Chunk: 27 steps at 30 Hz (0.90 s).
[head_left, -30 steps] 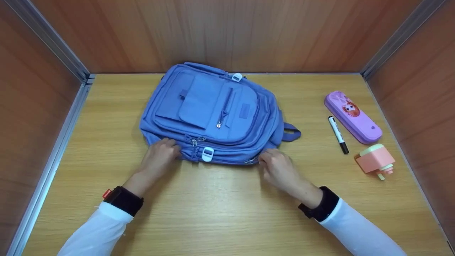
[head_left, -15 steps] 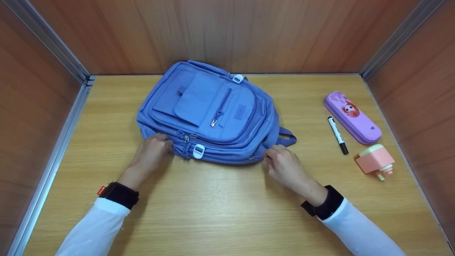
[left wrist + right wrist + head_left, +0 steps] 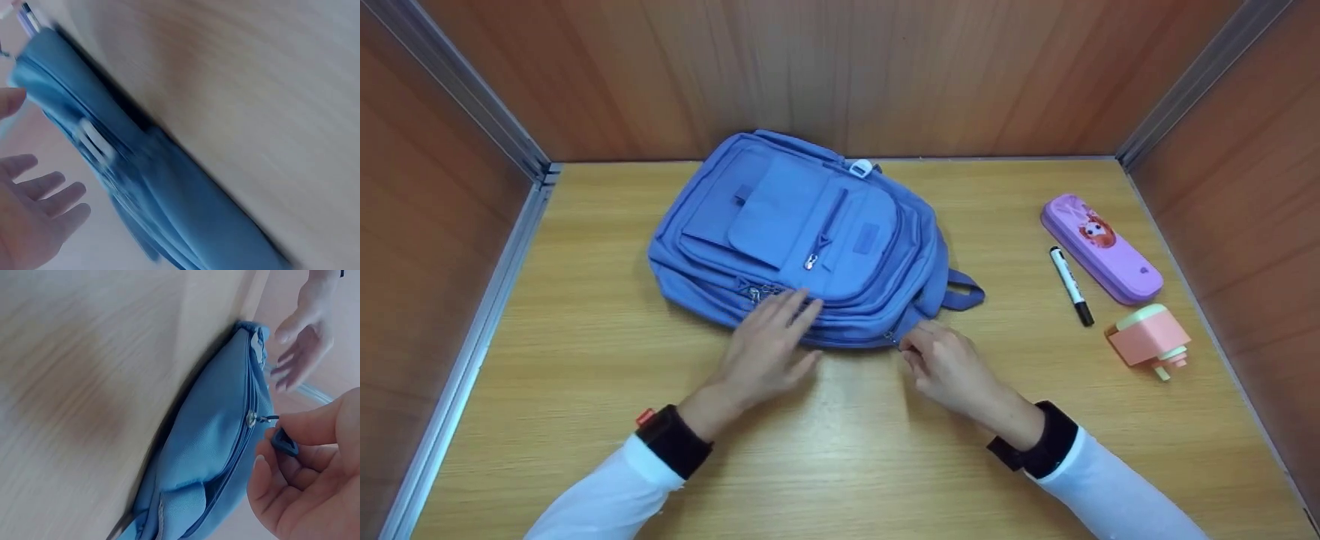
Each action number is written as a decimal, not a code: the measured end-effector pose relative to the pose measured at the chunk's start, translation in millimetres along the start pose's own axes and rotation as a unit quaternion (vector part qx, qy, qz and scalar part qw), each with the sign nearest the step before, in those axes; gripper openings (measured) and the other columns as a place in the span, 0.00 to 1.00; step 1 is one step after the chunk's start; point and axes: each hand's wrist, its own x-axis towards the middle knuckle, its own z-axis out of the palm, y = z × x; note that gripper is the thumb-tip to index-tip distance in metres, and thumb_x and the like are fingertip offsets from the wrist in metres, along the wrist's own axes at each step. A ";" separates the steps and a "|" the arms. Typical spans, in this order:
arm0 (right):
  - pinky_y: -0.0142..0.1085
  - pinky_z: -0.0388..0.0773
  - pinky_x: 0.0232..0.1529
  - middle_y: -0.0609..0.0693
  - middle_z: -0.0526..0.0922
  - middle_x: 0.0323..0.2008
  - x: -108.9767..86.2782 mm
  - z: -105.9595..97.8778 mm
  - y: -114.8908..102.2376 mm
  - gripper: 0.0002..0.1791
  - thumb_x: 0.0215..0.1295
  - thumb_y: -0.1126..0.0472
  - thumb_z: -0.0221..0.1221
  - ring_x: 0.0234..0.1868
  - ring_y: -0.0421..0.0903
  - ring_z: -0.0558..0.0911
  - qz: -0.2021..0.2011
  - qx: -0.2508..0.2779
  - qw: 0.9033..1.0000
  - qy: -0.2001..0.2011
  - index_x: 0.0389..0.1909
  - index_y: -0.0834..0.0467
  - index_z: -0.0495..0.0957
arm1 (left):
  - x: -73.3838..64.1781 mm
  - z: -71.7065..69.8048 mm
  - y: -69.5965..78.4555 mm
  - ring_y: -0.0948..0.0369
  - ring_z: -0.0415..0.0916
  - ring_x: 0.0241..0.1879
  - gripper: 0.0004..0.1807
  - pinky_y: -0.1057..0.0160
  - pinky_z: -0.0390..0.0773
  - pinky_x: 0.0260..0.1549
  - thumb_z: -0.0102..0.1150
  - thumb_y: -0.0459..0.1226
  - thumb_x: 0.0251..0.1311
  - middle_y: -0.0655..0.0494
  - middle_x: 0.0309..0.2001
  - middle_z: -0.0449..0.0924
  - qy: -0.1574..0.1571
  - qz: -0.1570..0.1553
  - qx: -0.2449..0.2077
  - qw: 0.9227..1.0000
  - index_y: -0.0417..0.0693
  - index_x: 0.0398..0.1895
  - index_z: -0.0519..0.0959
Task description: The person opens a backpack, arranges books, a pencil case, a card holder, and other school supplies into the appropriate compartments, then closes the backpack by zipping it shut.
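A blue backpack lies on its back on the wooden table, its top loop toward the right. My right hand is at its near right corner; in the right wrist view its thumb and fingers pinch a dark zipper pull. That pull hangs by a cord from a metal zipper slider on the bag's side. My left hand is spread, fingers straight, over the bag's near edge. In the left wrist view its fingers are apart from the fabric, beside a white strap buckle.
On the right of the table lie a purple pencil case, a black-and-white marker and a pink and cream pencil sharpener-like device. Wood panels wall in the back and both sides.
My left hand has let go of the bag's near left edge and moved right, its fingers straightening. The backpack has shifted slightly left. My right hand stays at the near right corner.
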 end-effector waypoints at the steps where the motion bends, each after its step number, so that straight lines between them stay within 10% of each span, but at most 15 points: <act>1: 0.42 0.82 0.37 0.51 0.80 0.32 -0.2 0.7 -0.9 0.06 0.59 0.75 0.64 0.37 0.48 0.81 0.001 0.001 1.000 -0.003 0.32 0.61 0.81 | 3.7 3.3 6.9 0.41 0.66 0.70 0.41 0.42 0.64 0.71 0.69 0.49 0.62 0.38 0.73 0.66 -0.005 0.007 0.003 1.000 0.42 0.74 0.68; 12: 0.42 0.81 0.39 0.49 0.80 0.32 -4.0 4.2 -8.9 0.06 0.61 0.74 0.65 0.38 0.46 0.80 -0.005 0.022 0.999 -0.023 0.33 0.61 0.80 | 29.2 32.5 53.6 0.47 0.75 0.63 0.31 0.48 0.75 0.64 0.61 0.34 0.65 0.42 0.64 0.76 -0.015 0.084 0.074 0.994 0.40 0.72 0.70; 20: 0.40 0.81 0.37 0.49 0.80 0.31 -8.2 -0.8 0.1 0.07 0.59 0.75 0.65 0.36 0.46 0.81 -0.026 0.031 0.999 -0.014 0.32 0.60 0.80 | 32.3 36.3 49.6 0.54 0.80 0.48 0.17 0.60 0.83 0.51 0.58 0.25 0.59 0.50 0.50 0.82 0.032 0.140 0.171 0.975 0.45 0.50 0.81; 27: 0.39 0.80 0.36 0.49 0.80 0.30 -8.5 -7.9 9.2 0.06 0.60 0.75 0.64 0.35 0.45 0.79 -0.029 0.022 0.999 -0.031 0.33 0.62 0.81 | 20.4 29.3 39.7 0.54 0.81 0.49 0.15 0.59 0.84 0.51 0.61 0.24 0.58 0.51 0.50 0.83 0.020 0.178 0.160 0.971 0.46 0.47 0.83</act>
